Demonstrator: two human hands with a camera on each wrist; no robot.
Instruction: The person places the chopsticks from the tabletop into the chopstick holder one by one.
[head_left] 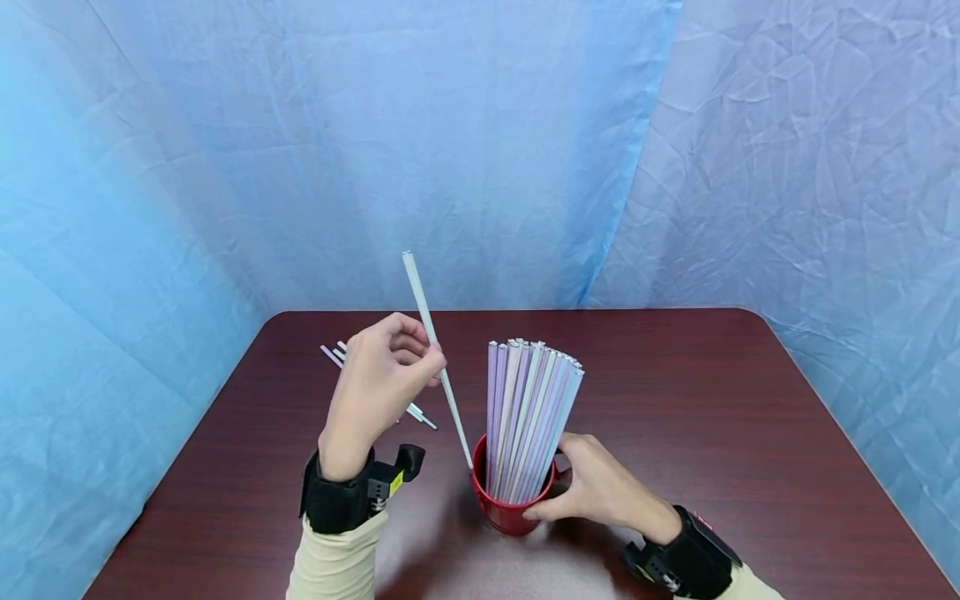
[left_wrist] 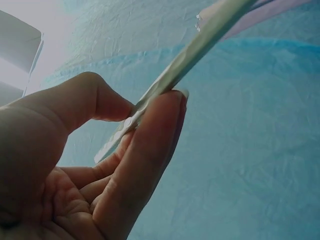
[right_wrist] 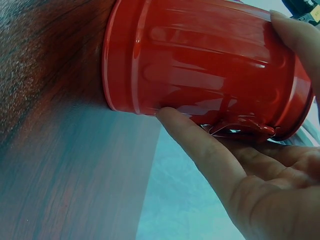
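A red ribbed cup (head_left: 512,505) stands on the dark wooden table (head_left: 712,400), packed with several pale purple and white straws (head_left: 529,412). My right hand (head_left: 596,487) wraps round the cup's right side; in the right wrist view its fingers (right_wrist: 200,150) and thumb lie curled on the cup (right_wrist: 200,65). My left hand (head_left: 382,383) pinches one white straw (head_left: 435,350) between thumb and fingers, tilted, with its lower end at the cup's rim. The left wrist view shows that straw (left_wrist: 175,75) held by the fingertips (left_wrist: 165,115).
A few loose straws (head_left: 337,354) lie on the table behind my left hand. Crumpled blue cloth (head_left: 450,150) hangs behind and beside the table. The table's right half is bare wood.
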